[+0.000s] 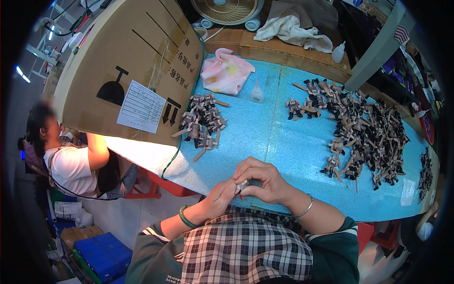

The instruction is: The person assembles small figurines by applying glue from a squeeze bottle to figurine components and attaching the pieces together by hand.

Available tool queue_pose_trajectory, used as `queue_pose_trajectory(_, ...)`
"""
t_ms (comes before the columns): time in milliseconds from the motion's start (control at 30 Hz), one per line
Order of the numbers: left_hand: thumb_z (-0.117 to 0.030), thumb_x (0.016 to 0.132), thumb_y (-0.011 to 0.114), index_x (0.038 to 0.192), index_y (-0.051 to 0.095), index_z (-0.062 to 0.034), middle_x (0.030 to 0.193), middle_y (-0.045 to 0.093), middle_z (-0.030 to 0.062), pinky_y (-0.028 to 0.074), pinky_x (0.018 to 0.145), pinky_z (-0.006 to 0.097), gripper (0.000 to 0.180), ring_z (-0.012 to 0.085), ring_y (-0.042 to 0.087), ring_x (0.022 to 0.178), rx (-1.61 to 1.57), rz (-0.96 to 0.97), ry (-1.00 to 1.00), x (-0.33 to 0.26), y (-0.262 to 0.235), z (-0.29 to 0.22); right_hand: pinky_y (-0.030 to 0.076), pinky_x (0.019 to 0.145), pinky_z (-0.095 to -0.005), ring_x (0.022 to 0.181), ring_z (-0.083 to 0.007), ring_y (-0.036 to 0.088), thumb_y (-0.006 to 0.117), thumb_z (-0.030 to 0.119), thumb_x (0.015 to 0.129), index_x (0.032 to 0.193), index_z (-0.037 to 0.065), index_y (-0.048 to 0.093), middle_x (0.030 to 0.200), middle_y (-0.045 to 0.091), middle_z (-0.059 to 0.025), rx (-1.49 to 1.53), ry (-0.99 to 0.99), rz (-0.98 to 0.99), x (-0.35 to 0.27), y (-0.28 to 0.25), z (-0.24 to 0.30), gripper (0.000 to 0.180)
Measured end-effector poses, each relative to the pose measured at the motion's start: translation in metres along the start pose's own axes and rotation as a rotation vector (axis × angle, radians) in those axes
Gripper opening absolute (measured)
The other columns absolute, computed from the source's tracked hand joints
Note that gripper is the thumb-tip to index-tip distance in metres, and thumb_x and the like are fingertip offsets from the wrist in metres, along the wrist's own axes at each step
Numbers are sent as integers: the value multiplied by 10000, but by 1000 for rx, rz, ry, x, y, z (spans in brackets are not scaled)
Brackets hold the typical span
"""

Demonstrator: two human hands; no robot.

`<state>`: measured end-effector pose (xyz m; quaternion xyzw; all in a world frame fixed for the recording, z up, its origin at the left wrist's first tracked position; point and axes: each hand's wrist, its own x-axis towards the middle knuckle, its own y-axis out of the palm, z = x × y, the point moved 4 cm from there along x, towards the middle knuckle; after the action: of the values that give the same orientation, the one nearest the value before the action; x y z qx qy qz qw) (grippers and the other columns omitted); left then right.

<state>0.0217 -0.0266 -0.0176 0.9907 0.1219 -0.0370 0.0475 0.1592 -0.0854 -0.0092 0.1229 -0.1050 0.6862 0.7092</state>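
At the table's near edge, my left hand [221,198] and my right hand [266,182] meet with bent fingers around a small toy figure [241,188]. Only a pale grey-brown part of it shows; the fingers cover the rest. Similar toy figures in brown, beige and black lie in a small cluster [204,118] ahead and to the left. A much larger heap of them [369,137] spreads over the right side of the blue tabletop [265,142]. Several have flat brown sword-like pieces sticking out.
A large cardboard box [142,61] stands at the left with a green cord along its edge. Beyond my hands lie a pink cloth [227,72] and a small white squeeze bottle [257,93]. A fan [228,10] stands at the back. Another person [71,156] sits at the left.
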Motion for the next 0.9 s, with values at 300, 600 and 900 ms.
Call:
queue_pose_trajectory(300,-373,1033,171,916,528,-11,818,502,40,369,684,274,522,130,423,730,-123,-49,-61,0,3,4,513,809,-318,967,-203,596,724,89,795,931,8,650,1016,588,-110,94,60,4,-1,0,-1,175)
queue_pose_trajectory(600,-424,1031,182,976,493,-18,852,496,78,441,708,320,514,181,505,778,-334,-56,-171,4,9,6,497,792,-299,894,-171,609,692,101,788,907,30,657,959,609,-73,139,116,-52,0,-4,-4,143)
queue_pose_trajectory(900,-428,1030,209,1026,454,-45,794,453,52,437,705,330,455,184,484,744,-459,-102,-198,7,13,0,492,781,-285,855,-156,606,682,112,797,892,38,661,938,607,-61,174,171,-52,0,-4,-7,122)
